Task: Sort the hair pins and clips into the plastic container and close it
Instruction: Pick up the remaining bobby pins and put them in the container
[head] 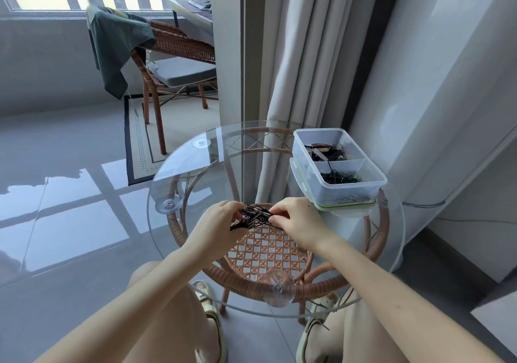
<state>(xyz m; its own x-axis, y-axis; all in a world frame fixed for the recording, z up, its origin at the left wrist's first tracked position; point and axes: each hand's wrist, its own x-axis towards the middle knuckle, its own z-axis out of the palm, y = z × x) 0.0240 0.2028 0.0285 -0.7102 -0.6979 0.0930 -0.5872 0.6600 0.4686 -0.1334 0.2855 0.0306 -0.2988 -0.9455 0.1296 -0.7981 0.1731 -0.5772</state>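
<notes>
Head view put the sandals (208, 304) nearest, seen through the glass table (195, 172). Just beyond them both hands met over the table's middle. The left hand (221, 222) and right hand (296, 222) each had fingers curled in, pinching opposite ends of one tangled bunch (256, 217) of black pins. Whether the bunch hung clear of the glass or touched it could not be told.

The bunch looked loose and crossed, so a slack pinch on either side would likely have let pins spill. On smooth glass they could skid to the rim and drop to the floor. Against the woven rattan below, thin dark strays would have been hard to spot.

Farther right, near the table's edge, the open container (349, 193) sat on its own lid (347, 205). Its near half held stored pins (340, 178) and its far half held clips (326, 150). A hurried drop might have sent pins over the divider into the clips. Pins left lying across the rim would probably have stopped the lid from sealing. Pulling the lid out from beneath risked tipping the box or nudging it off that edge.

A chair (173, 49) stood well beyond, clear of all this.
</notes>
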